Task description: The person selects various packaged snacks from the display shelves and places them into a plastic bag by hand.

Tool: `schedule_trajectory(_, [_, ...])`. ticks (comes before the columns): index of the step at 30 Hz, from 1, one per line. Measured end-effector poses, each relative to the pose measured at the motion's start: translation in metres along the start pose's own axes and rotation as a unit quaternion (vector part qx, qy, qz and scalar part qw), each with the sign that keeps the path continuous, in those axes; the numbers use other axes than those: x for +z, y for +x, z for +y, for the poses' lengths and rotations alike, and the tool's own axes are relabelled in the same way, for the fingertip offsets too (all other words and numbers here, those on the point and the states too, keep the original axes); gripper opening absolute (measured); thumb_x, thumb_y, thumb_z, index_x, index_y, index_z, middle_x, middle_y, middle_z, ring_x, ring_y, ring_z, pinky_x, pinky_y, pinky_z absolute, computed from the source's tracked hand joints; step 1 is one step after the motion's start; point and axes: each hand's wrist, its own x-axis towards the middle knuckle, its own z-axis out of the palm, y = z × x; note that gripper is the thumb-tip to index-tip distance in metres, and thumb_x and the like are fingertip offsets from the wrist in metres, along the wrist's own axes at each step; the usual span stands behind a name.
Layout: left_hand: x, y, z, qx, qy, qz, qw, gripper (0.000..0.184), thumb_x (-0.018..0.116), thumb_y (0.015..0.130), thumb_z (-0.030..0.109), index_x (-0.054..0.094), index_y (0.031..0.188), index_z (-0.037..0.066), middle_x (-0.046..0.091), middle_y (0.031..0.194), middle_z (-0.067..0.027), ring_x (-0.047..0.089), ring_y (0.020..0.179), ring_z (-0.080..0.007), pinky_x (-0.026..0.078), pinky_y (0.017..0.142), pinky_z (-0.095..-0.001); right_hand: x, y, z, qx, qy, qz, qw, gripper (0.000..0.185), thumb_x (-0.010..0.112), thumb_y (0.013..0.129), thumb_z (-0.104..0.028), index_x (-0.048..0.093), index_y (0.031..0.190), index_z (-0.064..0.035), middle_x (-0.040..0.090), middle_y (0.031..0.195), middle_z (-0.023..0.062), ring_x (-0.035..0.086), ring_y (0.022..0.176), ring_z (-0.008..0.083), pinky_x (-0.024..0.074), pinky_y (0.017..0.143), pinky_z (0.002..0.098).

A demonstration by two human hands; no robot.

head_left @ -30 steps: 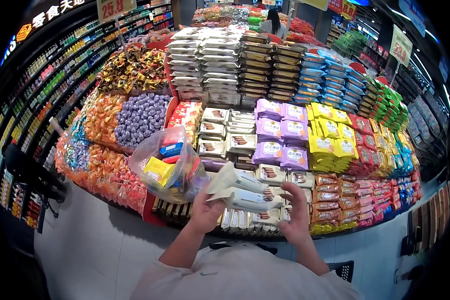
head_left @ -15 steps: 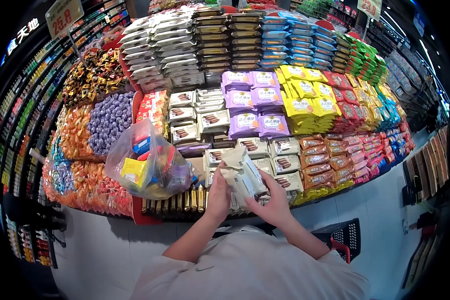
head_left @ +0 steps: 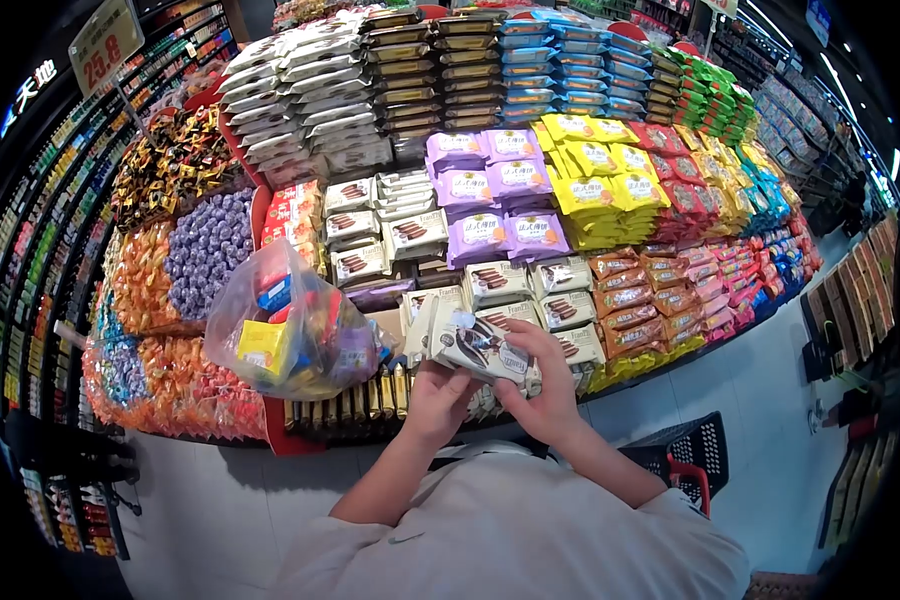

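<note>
Both hands hold white snack packs (head_left: pixel 478 346) with a brown picture on the front, in front of my chest. My left hand (head_left: pixel 440 402) grips them from below at the left end, fingers mostly hidden underneath. My right hand (head_left: pixel 545 385) pinches the right end between thumb and fingers. A second white pack (head_left: pixel 420 318) shows behind the front one. To the left, a clear plastic bag (head_left: pixel 288 325) with yellow, blue, red and purple packs rests on the display. Similar white packs (head_left: pixel 497 283) lie just beyond my hands, with purple packs (head_left: pixel 480 232) behind them.
Yellow packs (head_left: pixel 608 190), brown packs (head_left: pixel 625 300) and blue packs (head_left: pixel 530 75) are stacked on the display. Wrapped purple candies (head_left: pixel 210 250) lie at the left, below a price sign (head_left: pixel 105 50). A black basket (head_left: pixel 705 450) with a red handle stands on the floor at the right.
The packs were first held edge-up in my left hand with my right hand apart. My right hand has taken hold too, and a printed front now faces up. The view has shifted.
</note>
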Motion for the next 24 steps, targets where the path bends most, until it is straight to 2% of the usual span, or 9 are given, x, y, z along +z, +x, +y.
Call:
schedule_trajectory(7, [0.008, -0.007, 0.010, -0.026, -0.045, -0.014, 0.999, 0.059, 0.064, 0.100, 0.019, 0.034, 0.150, 0.009, 0.050, 0.145, -0.0081, 0.053, 0.132, -0.0248, 0.046, 0.108, -0.0437, 0.008, -0.003, 0.004, 0.008, -0.053, 0.029, 0.998, 0.059, 0.076, 0.077, -0.007, 0.053, 0.132, -0.0055, 0.055, 0.133, 0.0171, 0.053, 0.122, 0.0315, 0.0430, 0.104, 0.0393])
schedule_trajectory(9, [0.014, -0.009, 0.017, -0.023, -0.027, -0.018, 0.999, 0.061, 0.065, 0.100, 0.023, 0.034, 0.151, 0.010, 0.050, 0.146, -0.0077, 0.052, 0.133, -0.0242, 0.044, 0.109, -0.0435, 0.011, -0.007, 0.011, 0.068, 0.021, 0.116, 0.991, 0.060, 0.076, 0.076, -0.004, 0.051, 0.131, -0.0063, 0.051, 0.132, 0.0161, 0.052, 0.122, 0.0297, 0.0411, 0.105, 0.0387])
schedule_trajectory(12, [0.008, -0.010, 0.013, -0.026, 0.006, -0.018, 0.999, 0.066, 0.063, 0.100, 0.027, 0.031, 0.155, 0.010, 0.048, 0.150, -0.0076, 0.050, 0.136, -0.0232, 0.043, 0.110, -0.0435, 0.010, -0.007, 0.012, 0.036, -0.016, 0.139, 0.990, 0.053, 0.079, 0.075, -0.007, 0.054, 0.122, -0.0056, 0.054, 0.131, 0.0159, 0.052, 0.118, 0.0326, 0.0433, 0.100, 0.0411])
schedule_trajectory(15, [0.003, -0.011, 0.007, -0.047, 0.006, 0.007, 0.999, 0.070, 0.064, 0.100, 0.028, 0.028, 0.157, 0.008, 0.043, 0.155, -0.0082, 0.047, 0.138, -0.0232, 0.043, 0.110, -0.0422, 0.017, -0.010, 0.003, 0.013, -0.055, 0.092, 0.994, 0.052, 0.081, 0.073, -0.008, 0.056, 0.118, -0.0080, 0.055, 0.129, 0.0154, 0.052, 0.117, 0.0341, 0.0434, 0.098, 0.0427])
schedule_trajectory(17, [0.005, -0.012, 0.006, -0.050, -0.074, -0.016, 0.996, 0.065, 0.059, 0.100, 0.013, 0.026, 0.156, 0.008, 0.043, 0.154, -0.0096, 0.051, 0.135, -0.0229, 0.047, 0.106, -0.0367, 0.027, -0.014, 0.004, -0.007, -0.089, 0.039, 0.995, 0.044, 0.080, 0.072, -0.009, 0.059, 0.110, -0.0093, 0.053, 0.131, 0.0161, 0.052, 0.114, 0.0332, 0.0438, 0.096, 0.0413])
schedule_trajectory(18, [0.006, -0.012, 0.005, -0.052, -0.074, -0.015, 0.996, 0.065, 0.059, 0.100, 0.013, 0.026, 0.156, 0.008, 0.043, 0.154, -0.0096, 0.051, 0.135, -0.0229, 0.047, 0.106, -0.0367, 0.027, -0.015, 0.001, -0.005, -0.089, 0.040, 0.995, 0.044, 0.080, 0.072, -0.009, 0.059, 0.110, -0.0093, 0.053, 0.131, 0.0161, 0.052, 0.114, 0.0332, 0.0438, 0.096, 0.0413])
schedule_trajectory(20, [0.009, -0.013, 0.003, -0.039, 0.037, -0.019, 0.998, 0.067, 0.058, 0.099, 0.013, 0.025, 0.157, 0.006, 0.042, 0.155, -0.0099, 0.049, 0.135, -0.0217, 0.046, 0.108, -0.0350, 0.024, -0.019, -0.010, -0.025, -0.088, -0.024, 0.996, 0.041, 0.080, 0.071, -0.013, 0.061, 0.108, -0.0092, 0.054, 0.131, 0.0156, 0.052, 0.116, 0.0340, 0.0442, 0.096, 0.0418])
schedule_trajectory(22, [0.012, -0.016, 0.003, -0.047, 0.024, 0.002, 0.999, 0.068, 0.061, 0.098, 0.016, 0.028, 0.156, 0.002, 0.044, 0.153, -0.0105, 0.051, 0.134, -0.0210, 0.045, 0.110, -0.0365, 0.021, -0.025, -0.010, -0.015, -0.088, -0.030, 0.996, 0.039, 0.077, 0.072, -0.014, 0.063, 0.108, -0.0084, 0.054, 0.130, 0.0154, 0.053, 0.116, 0.0345, 0.0437, 0.098, 0.0422])
schedule_trajectory(24, [0.008, -0.018, 0.002, -0.072, 0.064, 0.019, 0.995, 0.074, 0.068, 0.095, 0.030, 0.033, 0.152, -0.001, 0.045, 0.153, -0.0145, 0.052, 0.135, -0.0263, 0.046, 0.110, -0.0416, 0.018, -0.032, -0.007, 0.011, -0.048, -0.029, 0.998, 0.038, 0.072, 0.074, -0.011, 0.063, 0.111, -0.0076, 0.055, 0.130, 0.0157, 0.055, 0.114, 0.0333, 0.0434, 0.099, 0.0397])
